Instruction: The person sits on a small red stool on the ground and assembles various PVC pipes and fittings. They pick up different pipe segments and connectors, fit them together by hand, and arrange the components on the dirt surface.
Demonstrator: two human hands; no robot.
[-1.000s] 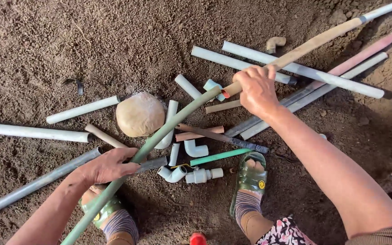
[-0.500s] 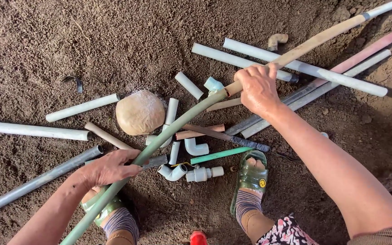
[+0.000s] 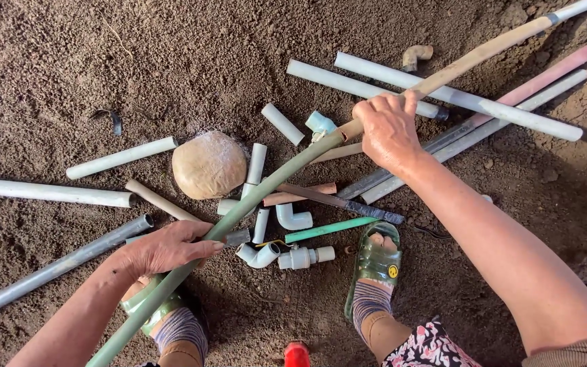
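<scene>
One long bent pipe (image 3: pixel 273 180), green shading to tan, ran diagonally above the dirt ground (image 3: pixel 103 68). Two hands held it: the left hand (image 3: pixel 168 248) closed around its lower green part, the right hand (image 3: pixel 388 129) gripping its tan part. Beside the pipe lay one round stone (image 3: pixel 208 164); under it, several short white pipe pieces and three elbow fittings (image 3: pixel 293 219). Two green sandals (image 3: pixel 375 261) stood below. Nothing had visibly shifted since earlier.
</scene>
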